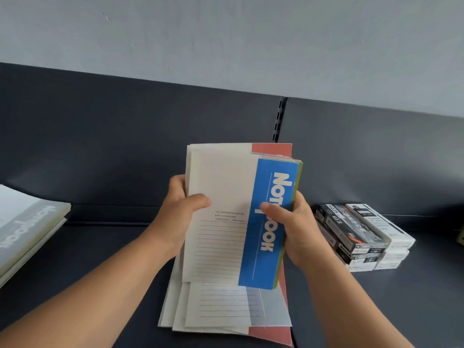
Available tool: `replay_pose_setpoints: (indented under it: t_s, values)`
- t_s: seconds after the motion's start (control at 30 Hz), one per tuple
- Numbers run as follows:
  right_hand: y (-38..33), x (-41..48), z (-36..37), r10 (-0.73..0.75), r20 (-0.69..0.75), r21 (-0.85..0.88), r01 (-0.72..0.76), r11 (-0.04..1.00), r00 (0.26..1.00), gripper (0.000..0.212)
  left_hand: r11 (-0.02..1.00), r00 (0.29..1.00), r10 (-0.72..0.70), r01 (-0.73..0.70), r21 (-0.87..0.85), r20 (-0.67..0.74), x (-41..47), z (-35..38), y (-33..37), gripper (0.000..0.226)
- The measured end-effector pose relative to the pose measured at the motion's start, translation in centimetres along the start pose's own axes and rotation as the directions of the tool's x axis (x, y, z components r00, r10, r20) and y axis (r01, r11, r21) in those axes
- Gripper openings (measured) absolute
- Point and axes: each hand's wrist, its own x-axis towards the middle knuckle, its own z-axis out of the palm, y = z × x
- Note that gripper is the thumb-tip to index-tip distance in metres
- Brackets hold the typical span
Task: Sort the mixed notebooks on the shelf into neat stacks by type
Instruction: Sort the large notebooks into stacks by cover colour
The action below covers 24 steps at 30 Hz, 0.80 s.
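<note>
I hold a bundle of thin notebooks (226, 187) upright over the dark shelf (100, 259). The front one is cream with a blue band (271, 222) that reads NOTEBOOK; a red cover shows behind it. My left hand (180, 209) grips the bundle's left edge, thumb on the front cover. My right hand (296, 227) grips the right edge, thumb on the blue band. Beneath the bundle lies a loose pile of notebooks (226, 307), cream and grey over a red one, fanned out on the shelf. A stack of grey-green notebooks (27, 227) lies at the far left.
Stacked black and white small boxes (361, 234) sit on the shelf to the right. The shelf's dark back panel (125, 146) rises behind, with a slotted upright (280, 119) in the middle and a pale wall above.
</note>
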Motion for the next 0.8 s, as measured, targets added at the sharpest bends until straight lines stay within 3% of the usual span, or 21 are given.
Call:
replay_pose_setpoints:
  t_s: [0.13, 0.3, 0.4, 0.5, 0.57, 0.67, 0.8]
  values:
    - [0.1, -0.1, 0.8, -0.027, -0.045, -0.041, 0.025, 0.999, 0.999, 0.043, 0.997, 0.998, 0.070, -0.071, 0.034, 0.006, 0.1, 0.6, 0.0, 0.048]
    - [-1.7, -0.4, 1.1, -0.151, -0.063, -0.088, 0.145, 0.986, 0.987, 0.053, 0.981, 0.982, 0.178, -0.182, 0.064, 0.060, 0.3, 0.2, 0.6, 0.051]
    - [-3.1, -0.4, 1.4, -0.262, -0.090, -0.072, 0.256, 0.964, 0.961, 0.060, 0.964, 0.966, 0.254, -0.258, 0.065, 0.053, 0.8, 0.2, 1.6, 0.063]
    - [-3.9, -0.4, 1.7, -0.399, -0.106, -0.252, 0.364, 0.897, 0.911, 0.078, 0.909, 0.934, 0.354, -0.357, 0.213, 0.054, 1.0, 0.4, 2.7, 0.080]
    - [-4.0, -0.4, 2.0, -0.452, -0.110, -0.364, 0.387, 0.847, 0.885, 0.057, 0.853, 0.906, 0.420, -0.417, 0.314, 0.061, 1.0, 0.4, 3.0, 0.069]
    - [-4.5, -0.1, 2.6, -0.472, -0.187, -0.344, 0.393, 0.853, 0.861, 0.014, 0.844, 0.897, 0.440, -0.428, 0.324, 0.041, 1.2, 0.3, 3.1, 0.030]
    - [-5.1, 0.0, 3.1, -0.412, -0.255, -0.224, 0.361, 0.905, 0.875, 0.021, 0.868, 0.892, 0.445, -0.407, 0.286, -0.078, 1.6, 0.8, 3.7, 0.025]
